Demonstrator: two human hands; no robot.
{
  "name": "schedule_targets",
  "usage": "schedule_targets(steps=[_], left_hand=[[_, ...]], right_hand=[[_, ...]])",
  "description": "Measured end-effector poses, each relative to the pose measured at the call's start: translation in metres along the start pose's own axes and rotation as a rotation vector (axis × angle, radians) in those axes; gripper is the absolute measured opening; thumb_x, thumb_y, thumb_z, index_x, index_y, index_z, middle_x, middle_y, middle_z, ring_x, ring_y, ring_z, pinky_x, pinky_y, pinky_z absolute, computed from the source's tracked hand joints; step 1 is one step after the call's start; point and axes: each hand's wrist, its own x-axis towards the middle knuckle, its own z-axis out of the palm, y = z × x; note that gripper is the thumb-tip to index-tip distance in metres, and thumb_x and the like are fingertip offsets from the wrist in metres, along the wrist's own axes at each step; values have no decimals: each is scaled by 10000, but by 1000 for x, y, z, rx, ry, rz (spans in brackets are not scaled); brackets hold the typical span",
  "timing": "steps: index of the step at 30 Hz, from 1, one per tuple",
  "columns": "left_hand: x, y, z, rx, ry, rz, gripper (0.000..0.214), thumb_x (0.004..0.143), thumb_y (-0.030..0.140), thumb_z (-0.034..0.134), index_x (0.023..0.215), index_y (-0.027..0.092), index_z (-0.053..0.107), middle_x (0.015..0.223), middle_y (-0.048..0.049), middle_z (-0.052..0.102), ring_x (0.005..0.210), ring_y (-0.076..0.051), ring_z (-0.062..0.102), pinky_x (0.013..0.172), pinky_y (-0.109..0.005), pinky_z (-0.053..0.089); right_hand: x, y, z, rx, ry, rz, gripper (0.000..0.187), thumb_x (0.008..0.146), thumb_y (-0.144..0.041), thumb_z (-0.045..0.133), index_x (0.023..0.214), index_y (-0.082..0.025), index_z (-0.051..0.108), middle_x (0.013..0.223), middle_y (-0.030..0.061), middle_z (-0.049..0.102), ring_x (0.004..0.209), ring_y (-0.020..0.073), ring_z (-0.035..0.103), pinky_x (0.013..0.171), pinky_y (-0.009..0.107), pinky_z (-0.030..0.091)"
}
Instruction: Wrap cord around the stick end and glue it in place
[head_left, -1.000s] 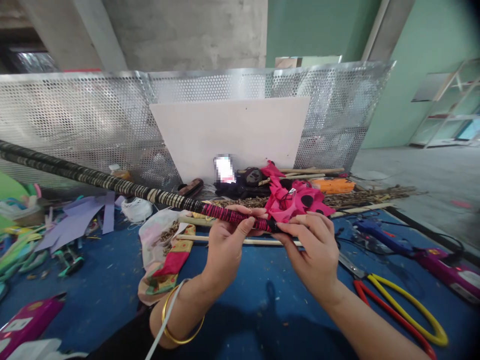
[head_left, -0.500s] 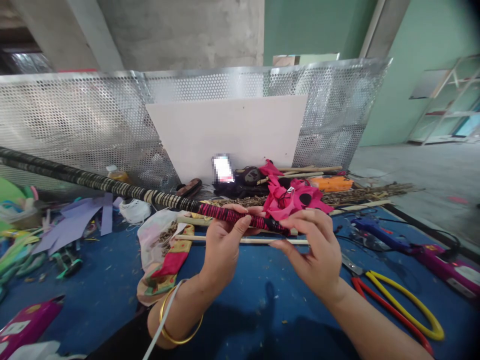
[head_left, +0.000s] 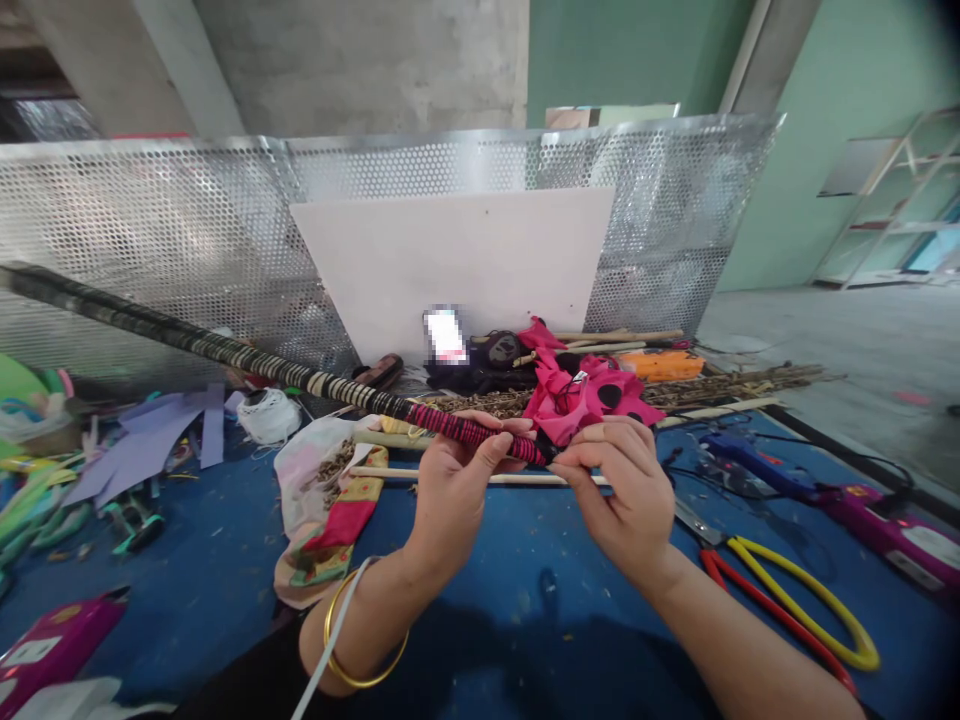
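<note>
A long stick wrapped in black, cream and pink cord (head_left: 330,386) slants from the far left down to the middle. My left hand (head_left: 454,490) is closed round its pink-and-black lower part, thumb on top. At the stick's dark right end, my right hand (head_left: 626,490) pinches thumb and fingertips together. What lies in that pinch is too small to make out. Under both hands a thin pale wooden stick (head_left: 551,480) lies on the blue table (head_left: 480,620). Right behind my right hand is a pink cloth with black dots (head_left: 592,395).
Scissors with red and yellow handles (head_left: 795,600) and a purple-and-blue tool (head_left: 847,520) lie at right. Purple strips (head_left: 150,445), white yarn (head_left: 268,415) and a patterned cloth (head_left: 330,530) are at left. A lit phone (head_left: 445,335) leans on a white board (head_left: 465,250).
My right hand has drawn in leftward and its fingers have closed into a pinch at the stick's end. The stick's far left end has risen and its angle is steeper.
</note>
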Motion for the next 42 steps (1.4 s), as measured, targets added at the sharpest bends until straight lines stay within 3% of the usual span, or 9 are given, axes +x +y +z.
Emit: schedule_targets(steps=[4,8,12,18,25,32,35,38,42], left_hand=[[2,3,-2,1,36,9,190,777,250,705,852,172,549,881,-48,748,831,-201,706,674,-292,587],[5,4,-2,5,50,28,194,762,254,717,832,163,562,844,-41,743,798,-191,703,674,-291,590],[5,2,-2,44,63,4,210,745,278,733,809,152,577,787,-27,732,739,-181,699,670,-294,593],[5,-2,-3,35,42,-17,226,783,313,701,865,156,561,840,-42,735,784,-184,702,677,-281,586],[9,1,-6,15,23,2,208,790,291,696,856,165,545,823,-31,729,771,-172,696,674,-276,577],[22,23,-16,-16,59,120,210,795,247,686,908,179,523,902,-47,736,892,-180,686,765,-290,563],[25,29,-20,-14,51,111,231,788,237,688,931,177,516,934,-62,735,925,-191,681,776,-298,561],[27,30,-22,-34,38,62,247,774,229,692,926,181,504,919,-62,734,907,-195,684,750,-305,566],[27,27,-24,-74,9,4,245,772,230,691,912,180,497,962,-61,722,866,-190,689,745,-329,575]], right_hand=[[0,3,-1,265,54,185,43,839,-215,612,882,-224,612,870,32,609,848,184,597,760,339,484],[2,3,2,277,-125,330,477,773,-313,714,1215,-237,552,1077,53,653,991,198,623,873,330,493],[1,-2,5,216,-279,377,204,853,-330,619,1015,-212,658,981,33,707,907,169,651,823,277,495],[1,-6,4,222,-335,536,219,868,-370,566,932,-184,663,774,8,674,642,128,579,590,234,444],[2,-3,14,421,-433,814,241,721,-284,697,923,-186,612,664,-45,605,607,120,559,566,220,433],[-4,1,22,171,-728,658,200,747,-277,683,612,-182,572,531,-34,569,510,116,540,498,218,366],[-4,-2,7,71,-703,609,194,843,-282,578,687,-180,633,661,20,652,605,148,593,578,247,406],[-22,3,-30,-230,-616,497,311,844,-185,535,1150,-182,591,1151,108,638,908,219,632,763,315,455],[-82,33,-97,-766,-605,337,248,865,-298,514,1037,-156,623,988,135,663,872,280,635,741,378,490]])
